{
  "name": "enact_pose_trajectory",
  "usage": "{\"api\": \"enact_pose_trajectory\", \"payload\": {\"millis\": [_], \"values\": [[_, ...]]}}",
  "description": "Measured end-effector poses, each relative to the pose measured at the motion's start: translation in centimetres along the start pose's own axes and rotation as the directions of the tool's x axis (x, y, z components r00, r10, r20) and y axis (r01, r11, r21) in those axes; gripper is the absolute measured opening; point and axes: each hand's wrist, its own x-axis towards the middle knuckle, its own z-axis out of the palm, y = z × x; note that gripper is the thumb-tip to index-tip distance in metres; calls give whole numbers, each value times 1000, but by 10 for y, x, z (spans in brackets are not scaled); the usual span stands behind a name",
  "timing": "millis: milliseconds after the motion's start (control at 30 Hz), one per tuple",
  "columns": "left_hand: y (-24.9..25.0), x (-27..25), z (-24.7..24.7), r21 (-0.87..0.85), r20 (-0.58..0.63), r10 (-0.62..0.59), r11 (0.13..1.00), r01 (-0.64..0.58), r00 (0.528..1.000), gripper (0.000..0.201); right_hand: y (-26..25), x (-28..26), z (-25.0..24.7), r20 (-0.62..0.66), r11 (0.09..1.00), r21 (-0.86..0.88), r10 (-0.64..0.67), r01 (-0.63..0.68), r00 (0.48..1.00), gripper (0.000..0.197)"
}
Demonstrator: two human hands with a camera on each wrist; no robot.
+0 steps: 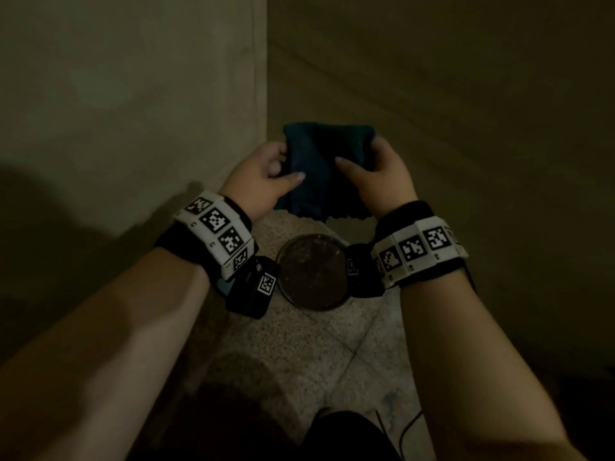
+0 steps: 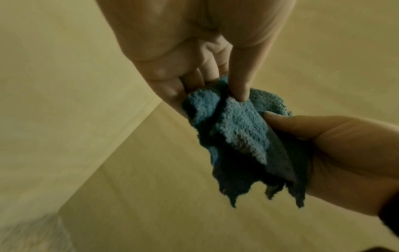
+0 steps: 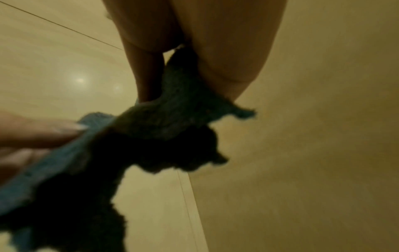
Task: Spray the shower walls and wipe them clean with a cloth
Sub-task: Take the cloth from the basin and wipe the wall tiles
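Observation:
A dark blue terry cloth (image 1: 324, 168) hangs folded between both my hands, in front of the corner of the beige shower walls (image 1: 133, 94). My left hand (image 1: 266, 174) pinches its left edge, thumb in front and fingers behind. My right hand (image 1: 376, 178) grips the right edge the same way. In the left wrist view the cloth (image 2: 241, 129) shows lighter blue, held by the left hand (image 2: 207, 81) above and the right hand (image 2: 323, 150) at the right. The right wrist view is blurred; the cloth (image 3: 151, 136) hangs from the right hand (image 3: 179, 71). No spray bottle is in view.
A round dark drain cover (image 1: 312, 272) sits in the speckled floor (image 1: 299, 354) below my wrists. Walls close in on the left and right, meeting in a corner straight ahead. A dark cable (image 1: 402, 430) lies near the bottom edge.

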Motion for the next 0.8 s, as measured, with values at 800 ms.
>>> {"api": "enact_pose_trajectory", "payload": {"millis": [800], "values": [[361, -201, -112, 135, -336, 149, 985, -109, 930, 34, -379, -120, -52, 219, 965, 100, -261, 244, 940, 37]]}}
